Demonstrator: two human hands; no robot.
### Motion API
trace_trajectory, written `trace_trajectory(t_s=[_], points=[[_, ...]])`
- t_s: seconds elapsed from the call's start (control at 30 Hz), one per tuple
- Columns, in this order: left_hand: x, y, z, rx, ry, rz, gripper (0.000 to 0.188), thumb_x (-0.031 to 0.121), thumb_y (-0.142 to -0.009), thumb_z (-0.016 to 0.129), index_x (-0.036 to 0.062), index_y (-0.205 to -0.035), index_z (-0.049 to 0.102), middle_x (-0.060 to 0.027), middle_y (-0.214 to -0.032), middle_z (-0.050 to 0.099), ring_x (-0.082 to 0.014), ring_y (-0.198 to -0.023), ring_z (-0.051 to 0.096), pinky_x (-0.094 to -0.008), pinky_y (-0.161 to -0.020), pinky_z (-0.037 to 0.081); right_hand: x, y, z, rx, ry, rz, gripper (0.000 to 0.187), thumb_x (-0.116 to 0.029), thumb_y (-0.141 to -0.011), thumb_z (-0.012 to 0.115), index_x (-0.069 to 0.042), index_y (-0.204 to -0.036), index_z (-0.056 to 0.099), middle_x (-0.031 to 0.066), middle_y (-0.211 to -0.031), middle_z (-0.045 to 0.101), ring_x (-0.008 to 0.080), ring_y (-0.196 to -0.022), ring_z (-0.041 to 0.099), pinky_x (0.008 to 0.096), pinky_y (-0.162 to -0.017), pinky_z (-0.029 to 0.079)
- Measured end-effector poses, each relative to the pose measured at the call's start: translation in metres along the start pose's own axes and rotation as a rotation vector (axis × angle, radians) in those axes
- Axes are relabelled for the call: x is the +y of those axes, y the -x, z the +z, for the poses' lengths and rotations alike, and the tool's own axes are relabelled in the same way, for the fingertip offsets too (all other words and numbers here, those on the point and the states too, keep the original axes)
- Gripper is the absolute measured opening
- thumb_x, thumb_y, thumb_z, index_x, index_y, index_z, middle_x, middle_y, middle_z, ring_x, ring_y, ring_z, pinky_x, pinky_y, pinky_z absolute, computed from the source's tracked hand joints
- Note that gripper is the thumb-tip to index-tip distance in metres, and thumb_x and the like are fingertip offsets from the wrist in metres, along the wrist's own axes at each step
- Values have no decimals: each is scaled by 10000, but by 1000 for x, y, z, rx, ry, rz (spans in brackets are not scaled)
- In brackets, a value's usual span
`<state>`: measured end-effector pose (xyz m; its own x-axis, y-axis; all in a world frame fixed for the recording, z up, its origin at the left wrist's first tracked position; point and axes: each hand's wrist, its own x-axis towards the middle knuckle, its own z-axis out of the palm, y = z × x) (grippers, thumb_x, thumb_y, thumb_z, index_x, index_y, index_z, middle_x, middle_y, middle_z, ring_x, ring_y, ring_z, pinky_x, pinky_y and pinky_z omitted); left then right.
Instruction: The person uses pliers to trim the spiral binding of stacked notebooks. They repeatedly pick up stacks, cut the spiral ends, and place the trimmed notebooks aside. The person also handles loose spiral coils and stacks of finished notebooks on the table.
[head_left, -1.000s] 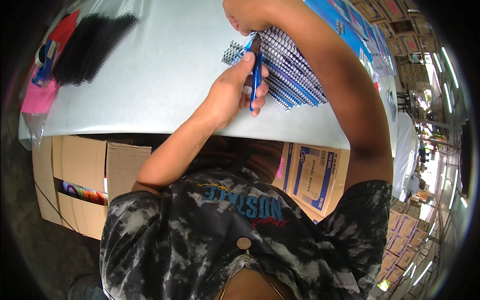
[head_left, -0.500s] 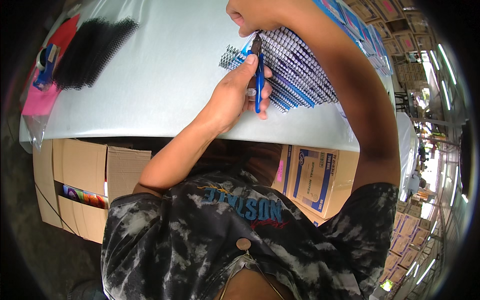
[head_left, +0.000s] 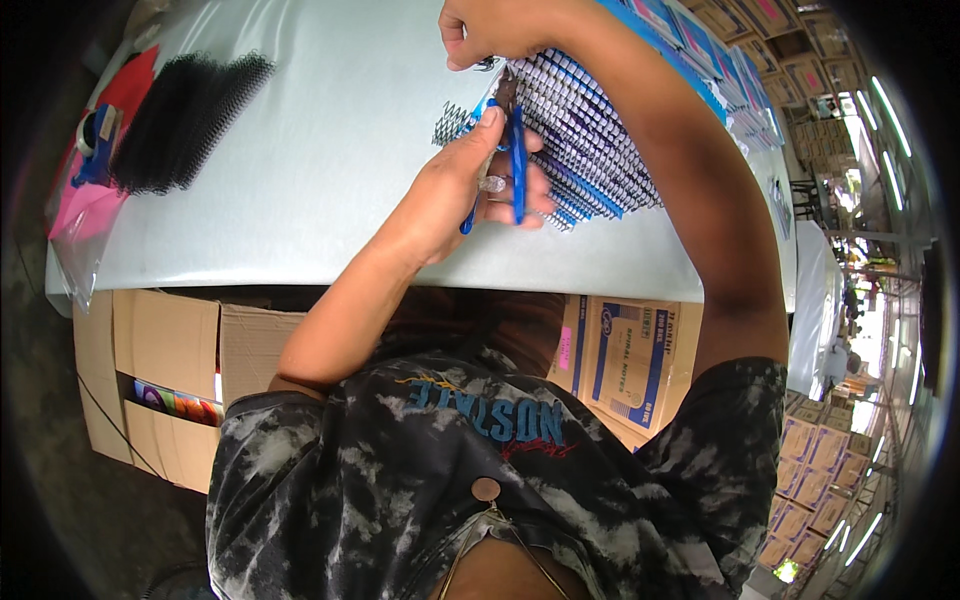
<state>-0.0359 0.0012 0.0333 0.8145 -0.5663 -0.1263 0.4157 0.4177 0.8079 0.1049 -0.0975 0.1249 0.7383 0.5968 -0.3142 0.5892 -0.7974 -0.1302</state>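
Observation:
My left hand (head_left: 455, 190) is wrapped around blue-handled pliers (head_left: 518, 165), whose handles are spread apart and whose dark jaws point away from me. The jaws are at the upper left edge of a fanned row of spiral-bound notebooks (head_left: 590, 125), with black wire coils and white and blue edges. Past the jaws, my right hand (head_left: 495, 28) has its fingers curled closed; whatever they grip is hidden. A short bit of dark coil (head_left: 486, 63) shows just under those fingers. My right forearm reaches over the notebooks' right side.
A bundle of loose black spiral coils (head_left: 195, 120) lies on the white-covered table (head_left: 330, 130). Beside it are a blue tape dispenser (head_left: 98, 140) and red and pink sheets (head_left: 88, 208). Stacked notebooks (head_left: 690, 45) line the far right. Cardboard boxes (head_left: 640, 360) stand below the table edge.
The pliers' handles have opened apart in my left hand. My right hand has shifted slightly left and away, and a dark coil bit now shows beneath it.

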Motion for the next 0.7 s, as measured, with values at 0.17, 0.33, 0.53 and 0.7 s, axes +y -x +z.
trace_trajectory(t_s=[0.17,0.33,0.53,0.7], points=[[10,-7,10,38,85,50,585,502,-971,237,15,-1157,500,-122,-787,592,-303,-903,651,-387,-719,545,-1,-2,1,12,77,-8,201,-184,-681,698,-17,-791,692,171,-766,671,298,-713,647,360,-690,513],[4,3,-5,-96,174,11,512,524,-960,277,65,-1050,486,-67,-739,489,-200,-580,489,-334,-594,452,6,-5,9,227,-91,-70,194,-185,-714,677,-6,-789,681,172,-706,653,263,-657,631,354,-648,500],[-18,27,-31,126,105,23,546,554,-944,289,62,-1075,484,-103,-813,531,-238,-734,549,-380,-674,467,39,99,-41,1351,-565,-221,196,-191,-789,674,2,-819,665,54,-679,623,116,-599,549,262,-569,434],[-44,31,-47,253,76,-103,518,534,-950,307,61,-1071,482,-98,-812,539,-230,-725,552,-372,-679,463,175,255,-4,1656,-400,550,261,-205,-757,711,-17,-935,675,123,-864,670,223,-781,637,326,-682,483]])
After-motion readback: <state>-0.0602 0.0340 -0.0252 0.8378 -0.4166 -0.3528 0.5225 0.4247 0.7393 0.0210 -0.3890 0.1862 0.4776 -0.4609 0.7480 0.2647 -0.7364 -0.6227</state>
